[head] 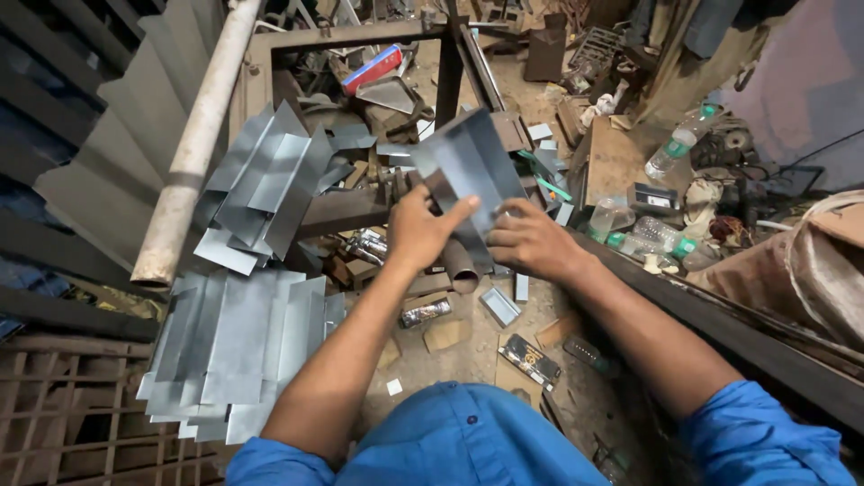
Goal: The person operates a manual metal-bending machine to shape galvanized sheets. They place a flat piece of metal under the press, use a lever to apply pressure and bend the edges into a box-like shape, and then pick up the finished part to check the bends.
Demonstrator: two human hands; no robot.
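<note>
While both hands gripped it, the metal sheet (468,166) looked light, stiff and sharp-edged. Left hand (421,230) clasped its seven o'clock edge; right hand (531,238) pinched five o'clock.

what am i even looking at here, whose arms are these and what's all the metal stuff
This is a single picture from a camera worn on a person's head, looking down at their own two arms in blue sleeves. There is no machine; the work is done with bare hands. The left hand and the right hand together hold a bent piece of grey sheet metal up in front of them. To the left lie two stacks of similar bent sheets, one nearer and one farther, beside a long pale pipe. The dirt floor below is littered with scraps and small boxes. On the right stand some plastic bottles on a cluttered bench.
</note>
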